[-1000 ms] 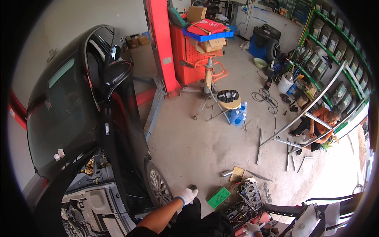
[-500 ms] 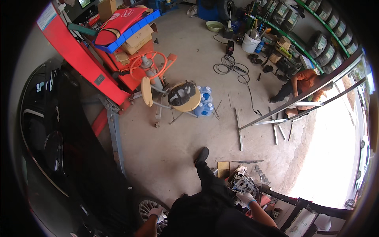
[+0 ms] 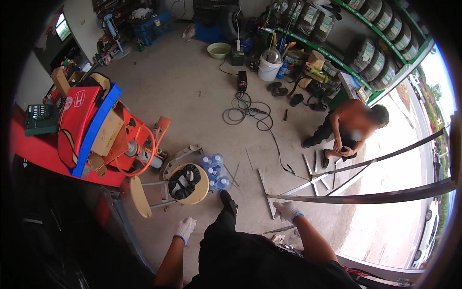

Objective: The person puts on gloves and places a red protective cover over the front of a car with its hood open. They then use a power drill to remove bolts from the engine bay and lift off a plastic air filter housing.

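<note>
The grip of the left hand was half curled near the stool, the right hand near the frame on the right, anything held impossible to tell, and good footing meant keeping the shoe clear of both.

Left forearm: cut off by lower edge. Metal parts on floor: mostly hidden by dark clothing, kind unclear. Seated person: face blurred.
</note>
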The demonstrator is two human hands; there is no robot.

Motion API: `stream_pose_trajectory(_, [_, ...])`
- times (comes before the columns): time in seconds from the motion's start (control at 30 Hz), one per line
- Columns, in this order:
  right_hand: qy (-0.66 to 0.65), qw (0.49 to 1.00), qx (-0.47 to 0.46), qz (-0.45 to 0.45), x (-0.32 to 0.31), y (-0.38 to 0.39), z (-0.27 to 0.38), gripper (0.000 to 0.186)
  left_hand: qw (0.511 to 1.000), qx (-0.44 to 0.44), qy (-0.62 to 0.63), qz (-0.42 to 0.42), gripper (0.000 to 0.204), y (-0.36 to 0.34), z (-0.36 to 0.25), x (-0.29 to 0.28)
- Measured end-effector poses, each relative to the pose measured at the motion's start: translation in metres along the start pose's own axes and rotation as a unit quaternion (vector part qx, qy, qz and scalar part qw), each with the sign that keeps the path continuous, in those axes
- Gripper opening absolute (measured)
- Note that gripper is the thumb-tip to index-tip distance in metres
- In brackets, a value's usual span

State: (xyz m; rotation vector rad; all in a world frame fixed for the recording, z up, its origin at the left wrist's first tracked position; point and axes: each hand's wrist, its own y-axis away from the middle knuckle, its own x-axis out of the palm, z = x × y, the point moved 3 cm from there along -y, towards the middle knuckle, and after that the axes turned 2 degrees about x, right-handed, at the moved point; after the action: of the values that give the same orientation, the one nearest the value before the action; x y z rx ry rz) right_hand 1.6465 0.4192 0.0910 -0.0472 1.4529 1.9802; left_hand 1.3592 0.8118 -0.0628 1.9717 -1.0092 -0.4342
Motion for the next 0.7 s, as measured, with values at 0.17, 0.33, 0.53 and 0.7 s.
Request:
stream_pose_trajectory(0.17, [-0.048, 0.998, 0.035, -0.017, -0.042, -0.063, -0.013, 0.055, 0.989, -0.062, -0.131, 0.032, 0.036, -0.077, -0.057, 0.061])
stream_pose_trajectory(0.33, [-0.279, 0.951, 0.112, -0.078, -0.064, -0.156, -0.082, 0.054, 0.899, -0.051, -0.435, -0.015, 0.059, -0.118, -0.127, 0.033])
stream_pose_trajectory(0.53, [-0.104, 0.981, 0.144, -0.078, -0.177, -0.269, 0.102, 0.045, 0.888, -0.032, -0.455, -0.063, 0.068, -0.210, -0.193, 0.025])
stream_pose_trajectory(0.7, [0.103, 0.994, 0.022, 0.021, -0.241, -0.430, 0.251, 0.046, 0.926, -0.112, -0.335, -0.134, 0.071, -0.218, -0.256, 0.061])
